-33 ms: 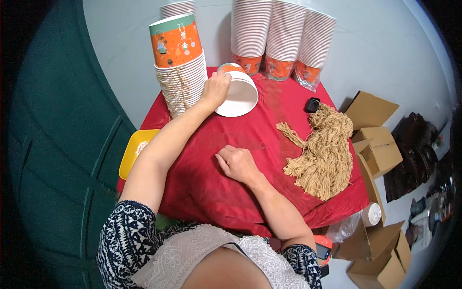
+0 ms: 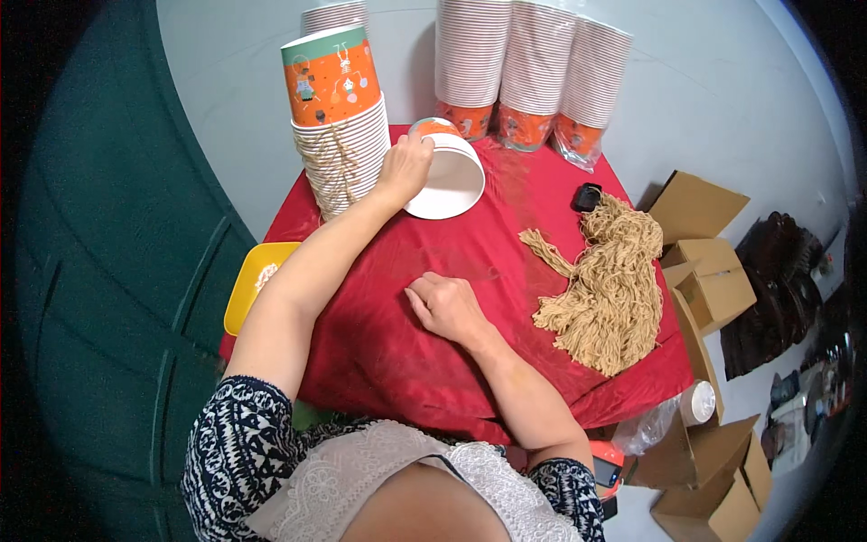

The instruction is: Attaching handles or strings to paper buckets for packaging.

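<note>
My left hand [image 2: 408, 167] is closed on the rim of a paper tub [image 2: 444, 185], which lies tilted with its white mouth toward me. Its outside is printed in orange and green. Just left of that hand stands a tall stack of paper tubs [image 2: 339, 154], with pieces of twine hanging down its side. My right hand [image 2: 449, 310] rests on the red cloth [image 2: 397, 361], fingers curled in a loose fist; nothing shows in it. To its right lies a big bundle of tan twine [image 2: 605, 289], cut into lengths, with a few strands sticking out leftward.
Several plastic-wrapped tub stacks [image 2: 506, 72] stand along the back edge by the wall. A small black object [image 2: 586, 197] touches the twine bundle. At the left is a yellow tray [image 2: 242, 294] with whitish bits. Open cardboard boxes [image 2: 713, 285] sit beyond the table's right side.
</note>
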The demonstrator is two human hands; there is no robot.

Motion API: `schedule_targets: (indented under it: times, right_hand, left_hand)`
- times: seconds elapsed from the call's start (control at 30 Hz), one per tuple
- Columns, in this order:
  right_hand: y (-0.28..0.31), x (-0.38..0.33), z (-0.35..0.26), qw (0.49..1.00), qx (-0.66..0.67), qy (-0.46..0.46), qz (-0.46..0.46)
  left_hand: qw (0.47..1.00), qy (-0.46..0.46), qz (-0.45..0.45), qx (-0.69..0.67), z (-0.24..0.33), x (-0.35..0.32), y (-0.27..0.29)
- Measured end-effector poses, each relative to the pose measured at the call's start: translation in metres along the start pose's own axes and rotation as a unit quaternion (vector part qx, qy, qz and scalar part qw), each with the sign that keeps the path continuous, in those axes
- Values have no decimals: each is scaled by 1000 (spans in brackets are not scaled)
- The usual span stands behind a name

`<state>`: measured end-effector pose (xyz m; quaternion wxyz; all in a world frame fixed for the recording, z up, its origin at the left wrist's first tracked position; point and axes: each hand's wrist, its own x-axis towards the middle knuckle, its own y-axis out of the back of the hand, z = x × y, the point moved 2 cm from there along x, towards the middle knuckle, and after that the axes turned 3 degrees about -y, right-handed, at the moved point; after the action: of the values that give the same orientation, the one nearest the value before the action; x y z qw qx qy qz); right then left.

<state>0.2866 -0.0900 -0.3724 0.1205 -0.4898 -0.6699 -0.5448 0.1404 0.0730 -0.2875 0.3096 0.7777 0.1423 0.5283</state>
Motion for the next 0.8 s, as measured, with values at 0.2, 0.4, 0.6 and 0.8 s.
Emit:
schedule_targets:
  times: [0.2,0.4,0.6,0.8]
  right_hand:
    - [-3,-2,5,1000,5,-20,-15]
    - [-5,-1,5,1000,8,-13,1]
    - [3,-1,9,985,-48,-129,108]
    - [35,4,22,950,-25,-176,255]
  left_hand:
    - [998,37,-48,-6,0,3,5]
    - [993,55,-99,-23,-1,0,20]
    - [977,110,-159,-93,6,-11,56]
    - [939,189,-109,-265,-18,-32,86]
